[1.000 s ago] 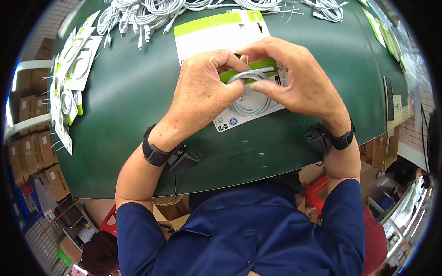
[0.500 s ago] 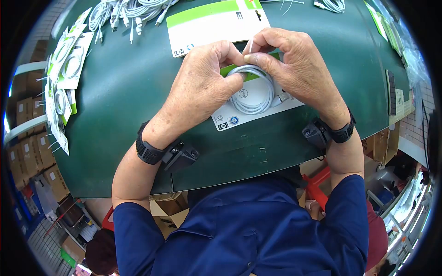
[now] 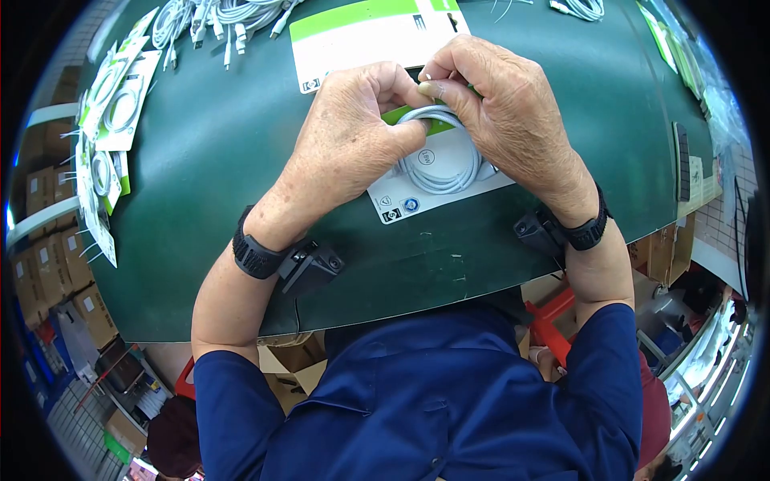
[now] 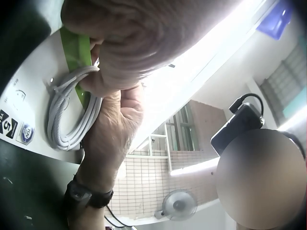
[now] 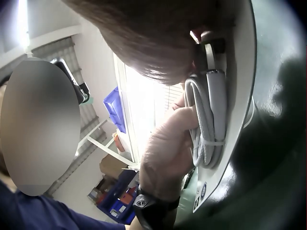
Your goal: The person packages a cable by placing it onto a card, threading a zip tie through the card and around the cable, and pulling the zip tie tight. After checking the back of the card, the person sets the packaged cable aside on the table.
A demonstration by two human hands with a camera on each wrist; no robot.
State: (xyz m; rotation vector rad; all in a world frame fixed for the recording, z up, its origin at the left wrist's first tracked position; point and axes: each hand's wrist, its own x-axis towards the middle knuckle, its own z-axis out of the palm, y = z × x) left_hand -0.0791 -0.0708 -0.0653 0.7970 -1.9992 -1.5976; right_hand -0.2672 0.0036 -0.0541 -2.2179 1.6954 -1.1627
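A grey-white USB cable (image 3: 439,189) lies coiled on a white and green packaging card (image 3: 393,207). My left hand (image 3: 345,132) holds the card's upper part with its thumb over the coil; its other fingers are partly hidden behind. My right hand (image 3: 513,116) pinches the end of a thin white tie (image 3: 427,78) between thumb and index finger, just above the coil. In the right wrist view, another tie (image 5: 213,143) binds the coil's lower part, and the cable's plug (image 5: 217,91) stands alongside the loops.
Another white and green card (image 3: 361,44) lies beyond the hands. A cable pile (image 3: 233,12) is at the back left, another coiled cable (image 3: 581,8) at the back right. Carded cables (image 3: 120,112) line the left edge. On the right are stacked cards (image 3: 670,60) and a dark strip (image 3: 682,160).
My right hand has gone from spread over the coil to pinching the tie above it, and now covers the plug. My left hand keeps its grip. The head view has shifted slightly.
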